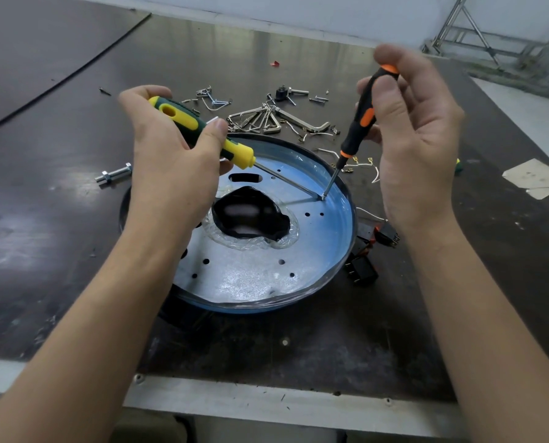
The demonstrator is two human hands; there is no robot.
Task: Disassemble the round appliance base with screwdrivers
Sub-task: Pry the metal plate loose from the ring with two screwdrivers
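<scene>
1. Round appliance base (250,276) lies flat on the dark table (75,219) straight ahead of the person. Its blue-tinted metal plate faces up, with an irregular black opening (250,219) at its centre.
2. The step in hand looks like freeing a fastener at about 2 o'clock on the plate, where both tool tips meet. The fastener itself is too small to make out.
3. The left hand (170,167) is wrapped around the handle of the yellow-and-green screwdriver (174,111), whose shaft slopes in low from 10 o'clock. The right hand (417,139) pinches the black-and-orange screwdriver (359,123) between thumb and fingers, holding it steeply upright.
4. The next move probably calls for the slim driver to stay seated and turn while the larger blade steadies or pries. A slip could skate a tip across the plate.
5. Counted:
   - one base, two screwdrivers and two hands;
   - two black switches (362,270) seen plainly just off the rim at 4 o'clock, possibly a third;
   - one bolt (113,175) at 9 o'clock;
   - one bunch of hex keys (266,119) beyond the rim at 12 o'clock, among loose screws and clips too small to count.
</scene>
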